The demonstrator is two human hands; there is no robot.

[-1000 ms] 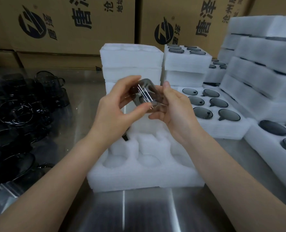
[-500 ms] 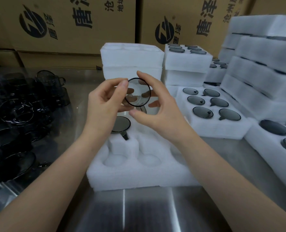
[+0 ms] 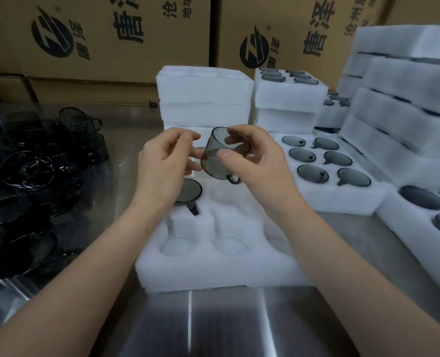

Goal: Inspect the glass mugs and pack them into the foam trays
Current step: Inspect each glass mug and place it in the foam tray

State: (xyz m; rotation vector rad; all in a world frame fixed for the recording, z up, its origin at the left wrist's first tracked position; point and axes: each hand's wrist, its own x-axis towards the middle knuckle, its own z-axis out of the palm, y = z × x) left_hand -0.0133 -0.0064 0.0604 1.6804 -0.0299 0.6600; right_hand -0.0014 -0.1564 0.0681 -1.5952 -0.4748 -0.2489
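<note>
Ideally, the person should be turning the smoky glass mug slowly against the white foam, checking rim and handle for chips, before seating it in a free pocket of the foam tray beside the packed mug. The right hand is gripping it tilted above the tray, thumb on the wall, fingers at the rim. The left hand is hovering just beside it, fingers curled; whether it is touching the glass is unclear

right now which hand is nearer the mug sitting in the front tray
Left. The left hand is just above the seated mug, overlapping its rim; the right hand grips the held mug farther right.
</note>
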